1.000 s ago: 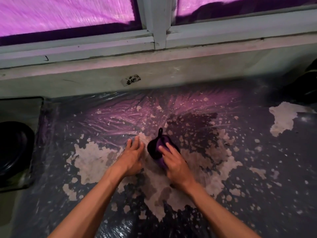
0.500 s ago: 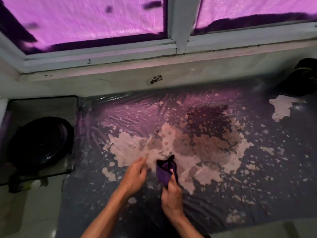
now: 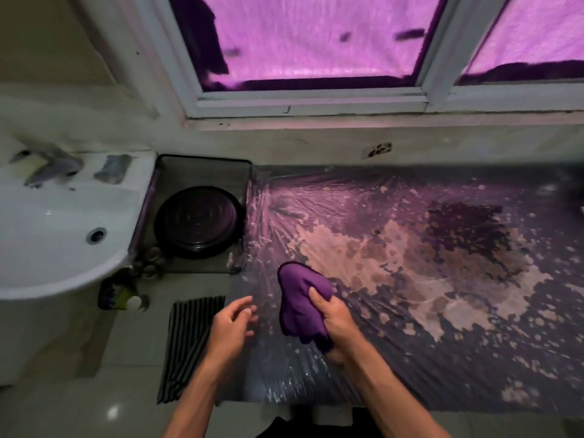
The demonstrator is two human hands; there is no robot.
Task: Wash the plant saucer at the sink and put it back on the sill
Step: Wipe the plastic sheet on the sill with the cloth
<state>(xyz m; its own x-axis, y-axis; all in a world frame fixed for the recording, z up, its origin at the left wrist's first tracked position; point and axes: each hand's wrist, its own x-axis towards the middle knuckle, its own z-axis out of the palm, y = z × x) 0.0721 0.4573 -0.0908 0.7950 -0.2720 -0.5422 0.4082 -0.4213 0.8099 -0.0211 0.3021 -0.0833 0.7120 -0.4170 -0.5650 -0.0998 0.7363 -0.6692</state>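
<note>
A round black plant saucer (image 3: 199, 221) lies in a dark rectangular tray (image 3: 177, 172) between the white sink (image 3: 57, 222) and the plastic-covered table (image 3: 410, 248). My right hand (image 3: 335, 317) grips a purple cloth (image 3: 298, 298), held just above the table's left end. Beside it, my left hand (image 3: 232, 320) hovers with fingers loosely curled and holds nothing. The window sill (image 3: 316, 123) runs along the wall under the purple-lit window.
A tap (image 3: 47, 167) stands at the sink's back. A small bottle (image 3: 121, 298) sits on the floor below the sink, next to a striped mat (image 3: 189, 339). The table's plastic sheet shows pale worn patches.
My view has swung left and back, bringing the sink and saucer into sight. My right hand lifted the purple cloth off the table and bunched it; my left hand came off the surface.
</note>
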